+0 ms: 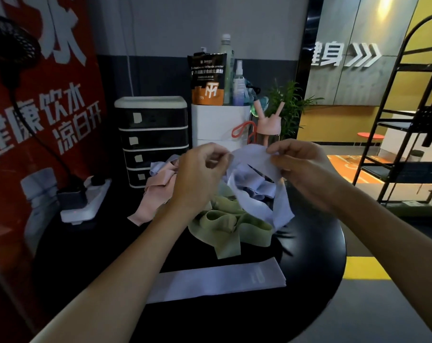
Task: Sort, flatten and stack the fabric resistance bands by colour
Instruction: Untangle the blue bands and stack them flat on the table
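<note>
Above the far middle of the black round table (316, 243), a lavender band (254, 167) is held up between the left hand (200, 174) and the right hand (301, 169), its loop hanging down into the tangled heap. A snag is the likely trouble: the hanging loop looks threaded among other lavender bands (257, 186) and lies against the green bands (225, 224), so a brisk lift could drag neighbours off the heap or onto the flattened lavender stack (217, 280) at the near edge. The pink bands (158, 189) lie to the left, apart from the pull. Both sets of fingers are pinched together on the band's upper edge, thumbs against forefingers, the remaining fingers curled loosely; no gap is seen at either pinch.
</note>
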### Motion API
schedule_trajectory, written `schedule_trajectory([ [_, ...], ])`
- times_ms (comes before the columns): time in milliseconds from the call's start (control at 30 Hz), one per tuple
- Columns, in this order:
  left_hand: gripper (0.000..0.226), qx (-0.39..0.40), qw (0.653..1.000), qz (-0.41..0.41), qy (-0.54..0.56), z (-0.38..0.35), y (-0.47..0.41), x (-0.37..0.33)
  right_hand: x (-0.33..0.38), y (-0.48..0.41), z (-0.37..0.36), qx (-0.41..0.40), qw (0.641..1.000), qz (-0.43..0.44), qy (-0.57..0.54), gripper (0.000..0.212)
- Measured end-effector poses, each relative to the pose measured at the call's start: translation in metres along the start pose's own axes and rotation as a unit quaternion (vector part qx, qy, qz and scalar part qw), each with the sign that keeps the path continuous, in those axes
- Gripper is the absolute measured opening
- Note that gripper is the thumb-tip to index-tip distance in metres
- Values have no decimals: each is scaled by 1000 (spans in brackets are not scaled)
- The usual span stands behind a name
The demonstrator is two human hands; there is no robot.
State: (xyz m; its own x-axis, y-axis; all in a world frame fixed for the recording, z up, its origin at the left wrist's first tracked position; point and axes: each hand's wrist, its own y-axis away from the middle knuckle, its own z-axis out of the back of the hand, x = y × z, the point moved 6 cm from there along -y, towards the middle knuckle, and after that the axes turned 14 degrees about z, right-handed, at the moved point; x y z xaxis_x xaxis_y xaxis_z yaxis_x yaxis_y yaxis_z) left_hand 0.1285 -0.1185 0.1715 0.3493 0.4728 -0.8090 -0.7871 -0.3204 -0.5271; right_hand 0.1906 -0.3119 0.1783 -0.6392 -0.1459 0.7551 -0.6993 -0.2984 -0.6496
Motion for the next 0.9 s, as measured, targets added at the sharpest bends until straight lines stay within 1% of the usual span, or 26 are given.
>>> schedule_trajectory([
  [67, 10, -1, 1000, -3, 8, 7, 0, -7, 0, -1, -2, 6, 1000, -7, 3, 23],
  [133, 10, 1, 1000, -6, 26, 12, 0, -12, -4, 0, -10, 25, 999, -32, 0, 24],
  [200, 13, 13, 999, -19, 22, 13, 2, -16, -6, 1, -22, 66, 996, -54, 8, 29],
  [267, 17, 30, 999, -35, 12, 13, 4, -18, -4, 4, -36, 105, 993, -54, 14, 29],
  [300, 18, 37, 998, -42, 11, 13, 5, -18, -3, 5, -40, 108, 993, -51, 17, 27],
  [367, 19, 49, 997, -55, 10, 14, 5, -18, -4, 4, -40, 82, 995, -43, 27, 20],
  [467, 21, 70, 995, -64, 11, 15, 6, -17, -5, 2, -37, 46, 998, -33, -4, 18],
  [533, 21, 86, 995, -34, 34, 15, 6, -12, -4, -1, -36, 32, 998, -31, -43, 25],
  [600, 19, 109, 993, 14, 53, 11, 6, -4, -1, -2, -35, 16, 997, -31, -71, 29],
  [667, 18, 139, 986, 70, 56, 4, 7, 4, 1, -1, -32, 1, 997, -31, -75, 21],
  [700, 18, 147, 983, 91, 60, 0, 9, 6, 1, 1, -31, -4, 996, -34, -80, 21],
  [767, 18, 137, 982, 107, 78, -4, 11, 5, 2, 4, -30, -3, 996, -36, -87, 20],
  [867, 17, 113, 978, 124, 124, -6, 10, 2, 3, 8, -28, 6, 998, -24, -54, 7],
  [900, 14, 107, 978, 127, 129, -7, 9, 1, 4, 9, -27, 7, 998, -27, -58, 7],
])
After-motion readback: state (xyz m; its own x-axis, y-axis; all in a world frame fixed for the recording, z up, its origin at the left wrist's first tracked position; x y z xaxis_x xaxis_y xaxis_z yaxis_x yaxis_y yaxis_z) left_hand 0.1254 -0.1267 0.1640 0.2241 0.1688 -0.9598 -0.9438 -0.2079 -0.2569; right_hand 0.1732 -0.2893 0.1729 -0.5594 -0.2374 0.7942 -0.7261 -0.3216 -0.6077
